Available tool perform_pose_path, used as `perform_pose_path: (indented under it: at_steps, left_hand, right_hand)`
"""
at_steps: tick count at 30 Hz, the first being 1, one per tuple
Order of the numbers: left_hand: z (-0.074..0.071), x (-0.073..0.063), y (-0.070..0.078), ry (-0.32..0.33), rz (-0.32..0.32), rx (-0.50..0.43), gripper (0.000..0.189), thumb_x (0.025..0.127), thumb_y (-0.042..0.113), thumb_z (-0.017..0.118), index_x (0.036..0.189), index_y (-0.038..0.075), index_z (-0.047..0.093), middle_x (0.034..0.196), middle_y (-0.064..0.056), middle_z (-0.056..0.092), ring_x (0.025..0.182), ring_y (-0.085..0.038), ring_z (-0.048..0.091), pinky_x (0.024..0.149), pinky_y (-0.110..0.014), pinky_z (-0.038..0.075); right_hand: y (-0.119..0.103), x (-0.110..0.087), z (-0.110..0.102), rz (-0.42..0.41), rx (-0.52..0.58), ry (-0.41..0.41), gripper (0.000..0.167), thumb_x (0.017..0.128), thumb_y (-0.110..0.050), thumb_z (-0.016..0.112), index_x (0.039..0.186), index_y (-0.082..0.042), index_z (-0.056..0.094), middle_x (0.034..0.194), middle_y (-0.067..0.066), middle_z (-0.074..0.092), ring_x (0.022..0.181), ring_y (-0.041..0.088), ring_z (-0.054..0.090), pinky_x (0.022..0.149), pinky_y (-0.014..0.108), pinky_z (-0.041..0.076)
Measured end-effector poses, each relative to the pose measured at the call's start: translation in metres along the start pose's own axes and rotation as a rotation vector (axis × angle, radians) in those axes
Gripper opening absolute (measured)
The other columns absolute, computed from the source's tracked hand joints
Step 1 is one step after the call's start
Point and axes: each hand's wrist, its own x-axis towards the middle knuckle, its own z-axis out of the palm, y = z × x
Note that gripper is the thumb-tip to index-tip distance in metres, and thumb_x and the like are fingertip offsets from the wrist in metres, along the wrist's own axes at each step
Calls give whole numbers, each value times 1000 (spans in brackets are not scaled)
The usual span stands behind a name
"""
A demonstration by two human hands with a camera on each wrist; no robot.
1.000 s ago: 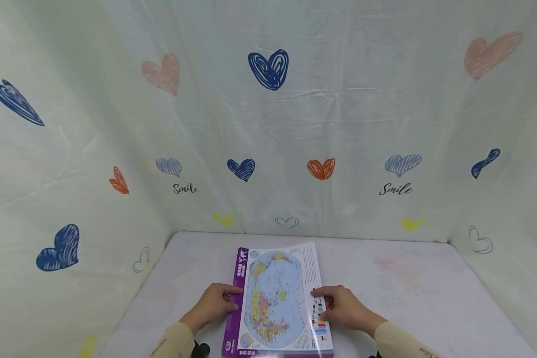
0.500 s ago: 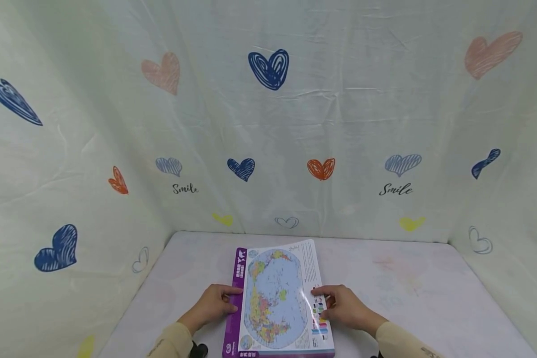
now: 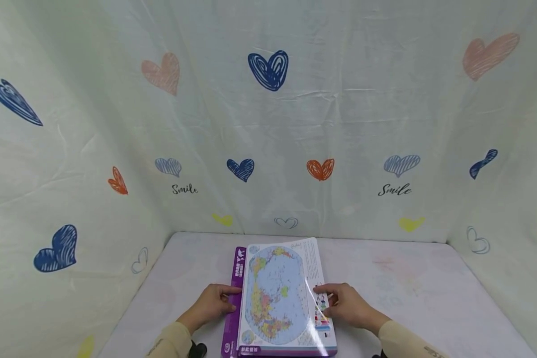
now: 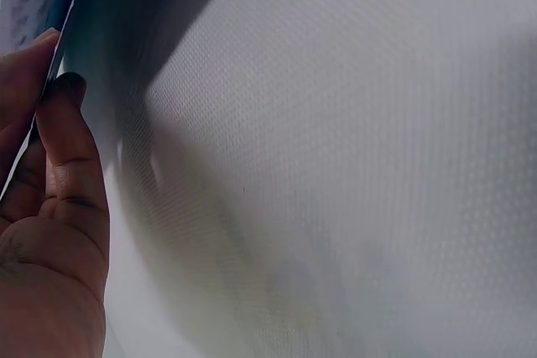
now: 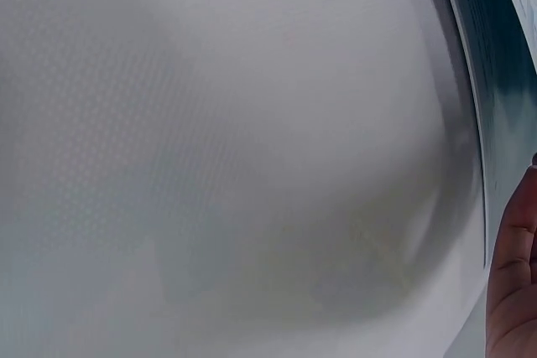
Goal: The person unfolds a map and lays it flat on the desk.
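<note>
A glossy world map (image 3: 277, 293), printed sideways with a pale blue sea, lies over a sheet with a purple left strip (image 3: 233, 308) near the table's front. My left hand (image 3: 210, 306) pinches the purple edge between thumb and fingers. In the left wrist view, the left hand (image 4: 59, 199) has a thin sheet edge between its digits. On the opposite side, my right hand (image 3: 351, 308) pinches the map's right border, beside the printed flags. Only part of the right hand (image 5: 513, 266) shows in the right wrist view, close to the curved sheet.
The pale table (image 3: 411, 298) extends to both sides and behind the map. A white curtain (image 3: 358, 114) printed with hearts and "Smile" closes off the back and sides. Beige sleeves (image 3: 172, 340) cover the forearms, with a small black object (image 3: 199, 349) by the left wrist.
The top map has shifted slightly right and away from me over the purple-strip sheet. Its rounded lower left corner now stands apart from the strip. The right hand has moved slightly right.
</note>
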Motion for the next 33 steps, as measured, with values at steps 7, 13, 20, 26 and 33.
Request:
perform_pose_path:
  at_steps: [7,13,20,26,33]
  left_hand:
    - [-4,-1,0,0,18,6,44,73,-5,77,116,-6,69,90,-4,67,72,-17,58,62,-26,49]
    - [-10,-2,1,23,4,63,43,74,-4,77,116,-4,70,98,-7,67,74,-18,56,63,-28,49]
    - [-19,-3,5,58,-39,116,42,75,-4,77,117,-1,72,97,-6,65,74,-19,53,63,-30,48]
    - [-27,-5,4,80,-92,130,41,77,-4,76,117,1,72,98,-5,64,75,-19,53,64,-32,49]
    - [-39,-7,-3,129,-133,148,40,76,-5,76,114,4,74,99,-5,64,75,-19,52,62,-31,47]
  right_hand:
    - [-2,-4,-11,11,1,28,51,71,4,82,121,-3,70,98,5,65,72,19,51,55,24,43]
    - [0,-8,-25,23,1,49,52,72,4,81,122,-4,70,113,10,66,74,18,52,56,25,44]
    - [5,-13,-49,13,2,59,52,74,5,77,124,-4,69,123,15,65,74,18,53,54,24,44]
    - [7,-22,-70,16,-16,88,52,75,5,76,126,-1,67,123,18,64,76,19,54,55,25,45]
    - [9,-35,-97,62,-34,133,52,76,7,74,127,3,65,124,22,61,79,23,57,59,27,49]
